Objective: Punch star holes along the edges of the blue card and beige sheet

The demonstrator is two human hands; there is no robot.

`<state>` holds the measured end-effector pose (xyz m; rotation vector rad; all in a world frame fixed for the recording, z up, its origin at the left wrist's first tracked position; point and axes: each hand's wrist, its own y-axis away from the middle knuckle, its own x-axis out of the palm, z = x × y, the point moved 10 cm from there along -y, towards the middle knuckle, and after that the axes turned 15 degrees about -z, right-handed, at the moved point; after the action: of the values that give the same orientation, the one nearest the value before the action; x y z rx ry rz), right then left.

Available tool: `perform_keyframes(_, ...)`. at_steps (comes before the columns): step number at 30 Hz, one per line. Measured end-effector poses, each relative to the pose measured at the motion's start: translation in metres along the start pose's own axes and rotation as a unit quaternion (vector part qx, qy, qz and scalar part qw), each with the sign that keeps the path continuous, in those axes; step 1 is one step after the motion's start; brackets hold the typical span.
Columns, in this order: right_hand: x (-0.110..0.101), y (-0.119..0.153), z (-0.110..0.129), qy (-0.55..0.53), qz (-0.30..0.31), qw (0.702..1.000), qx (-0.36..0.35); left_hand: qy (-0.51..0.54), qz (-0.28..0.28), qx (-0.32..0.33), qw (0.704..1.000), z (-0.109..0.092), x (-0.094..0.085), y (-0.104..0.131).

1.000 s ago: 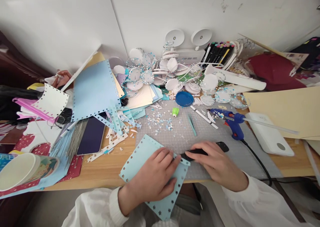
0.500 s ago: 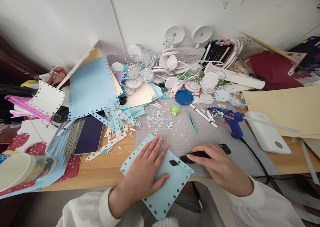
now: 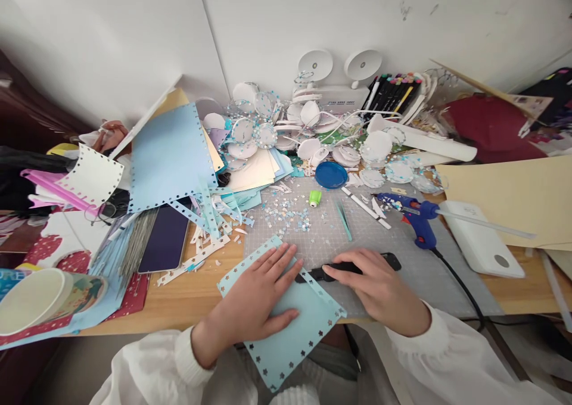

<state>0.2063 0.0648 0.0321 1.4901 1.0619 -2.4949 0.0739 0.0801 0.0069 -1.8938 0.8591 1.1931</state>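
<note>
My left hand (image 3: 263,295) lies with fingers spread on a light blue paper sheet (image 3: 295,333), holding nothing. Small star-shaped holes line the sheet, and its lower corner hangs over the table's front edge. A slit along the right side separates a narrow punched strip (image 3: 325,295) from the sheet. My right hand (image 3: 370,280) is closed round a black cutter (image 3: 353,268), lying almost flat just right of the paper. The cutter's tip is at the top of the slit, near my left fingertips; its blade is hard to make out.
On the grey mat (image 3: 322,238) lie paper confetti (image 3: 288,214), a green punch (image 3: 314,198), tweezers (image 3: 344,220) and a blue glue gun (image 3: 417,217). A phone (image 3: 164,238) and a paper cup (image 3: 36,301) stand left. White discs (image 3: 310,149) crowd the back; a white box (image 3: 482,238) lies right.
My right hand and the cutter have moved left and slightly up, with the cutter's tip now nearer my left fingers. My left hand remains spread on the paper. The whole view has shifted slightly.
</note>
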Motion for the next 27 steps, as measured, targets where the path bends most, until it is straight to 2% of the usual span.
perform_keyframes(2,-0.002,0.005,0.003,-0.01,0.018,1.0,-0.006,0.019,0.02,0.035,0.999,0.0,-0.001,0.0)
perform_keyframes(4,-0.005,0.011,0.003,-0.011,0.031,0.999,0.0,0.022,0.017,0.047,0.998,0.003,-0.005,-0.001)
perform_keyframes(7,-0.006,0.017,0.002,-0.002,0.04,0.999,0.014,0.006,-0.006,0.017,1.0,0.013,-0.008,-0.003)
perform_keyframes(10,-0.004,0.015,0.003,-0.002,0.033,0.999,0.014,0.01,-0.001,0.0,1.0,0.017,-0.004,-0.002)
perform_keyframes(18,0.003,0.003,0.002,-0.016,0.025,1.0,0.009,0.037,0.013,-0.007,0.999,0.018,0.0,-0.001)
perform_keyframes(23,0.002,0.012,0.015,-0.036,0.058,0.998,0.014,0.024,0.012,0.003,1.0,0.017,-0.002,-0.001)
perform_keyframes(27,-0.002,0.021,0.014,0.002,0.063,0.997,0.047,0.024,0.002,0.008,1.0,0.016,-0.004,-0.001)
